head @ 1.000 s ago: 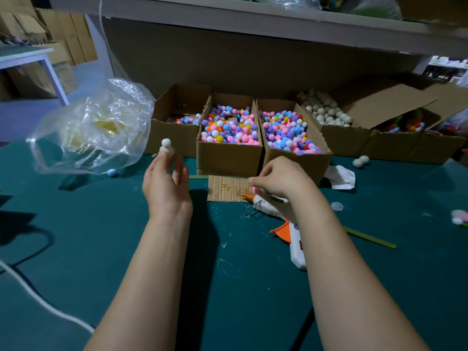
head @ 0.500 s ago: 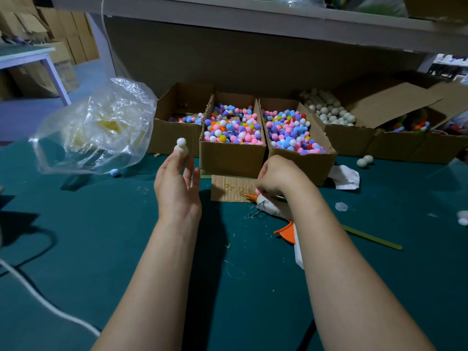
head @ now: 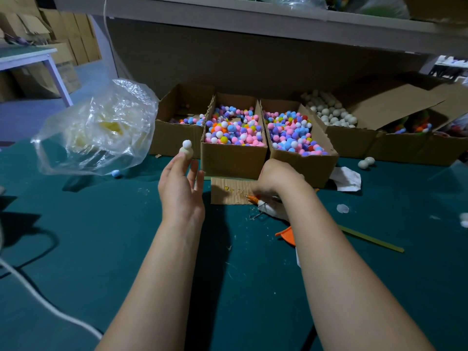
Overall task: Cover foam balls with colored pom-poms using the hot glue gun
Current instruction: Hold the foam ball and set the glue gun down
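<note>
Head view: your left hand (head: 181,191), pinching the foam ball (head: 186,153) with one white pom-pom (head: 187,143) attached, has closed toward the glue gun (head: 271,210); your right hand (head: 278,177) stays there, grip unreadable.

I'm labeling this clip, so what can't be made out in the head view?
Head view:
- right hand: fingers curled behind its back, grip hidden.
- glue gun: body mostly under the right forearm.
- plastic bag contents: blurred by crinkled film.
- foam ball underside: behind fingertips of the left hand.
</note>
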`<state>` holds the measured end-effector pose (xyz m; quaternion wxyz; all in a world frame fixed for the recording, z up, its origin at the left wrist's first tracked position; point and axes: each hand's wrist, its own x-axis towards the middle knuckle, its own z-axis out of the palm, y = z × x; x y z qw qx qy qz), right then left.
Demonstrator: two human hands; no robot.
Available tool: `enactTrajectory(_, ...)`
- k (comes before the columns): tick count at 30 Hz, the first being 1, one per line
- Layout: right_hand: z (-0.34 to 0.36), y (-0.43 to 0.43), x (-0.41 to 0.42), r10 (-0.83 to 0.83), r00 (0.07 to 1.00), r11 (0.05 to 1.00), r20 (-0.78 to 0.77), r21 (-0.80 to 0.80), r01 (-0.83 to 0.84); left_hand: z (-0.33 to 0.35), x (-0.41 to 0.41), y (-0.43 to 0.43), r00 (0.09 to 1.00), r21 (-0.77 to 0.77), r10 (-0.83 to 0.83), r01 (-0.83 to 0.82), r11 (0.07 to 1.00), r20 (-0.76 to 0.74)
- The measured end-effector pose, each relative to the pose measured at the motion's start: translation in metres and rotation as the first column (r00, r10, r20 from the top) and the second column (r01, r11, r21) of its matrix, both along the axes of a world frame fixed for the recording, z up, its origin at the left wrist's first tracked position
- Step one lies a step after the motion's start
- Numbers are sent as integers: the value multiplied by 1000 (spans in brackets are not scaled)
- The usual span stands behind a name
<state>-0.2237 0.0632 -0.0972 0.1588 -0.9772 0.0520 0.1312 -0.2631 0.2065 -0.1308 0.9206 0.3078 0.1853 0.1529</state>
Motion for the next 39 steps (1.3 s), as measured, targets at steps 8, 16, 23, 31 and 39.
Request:
enactTrajectory(8,-3,-2,8,-56,998,998,41,29,55,0,0,0,1000,-4,0,0,1000,-5)
enactTrajectory(16,-6,-46,8,-215,950,973,224,134,189,-3,3,-4,992,32,-100,103,994,-80)
enactTrajectory(23,-3,-46,-8,-100,952,983,289,175,50,-12,6,-12,965,108,-185,207,972,-184)
enactTrajectory(31,1,-4,-2,61,996,997,70,53,-64,-16,9,-11,955,113,-206,234,966,-215)
enactTrajectory(39,-1,3,9,35,999,999,-11,-35,-35,-17,11,-12,953,101,-210,236,967,-220)
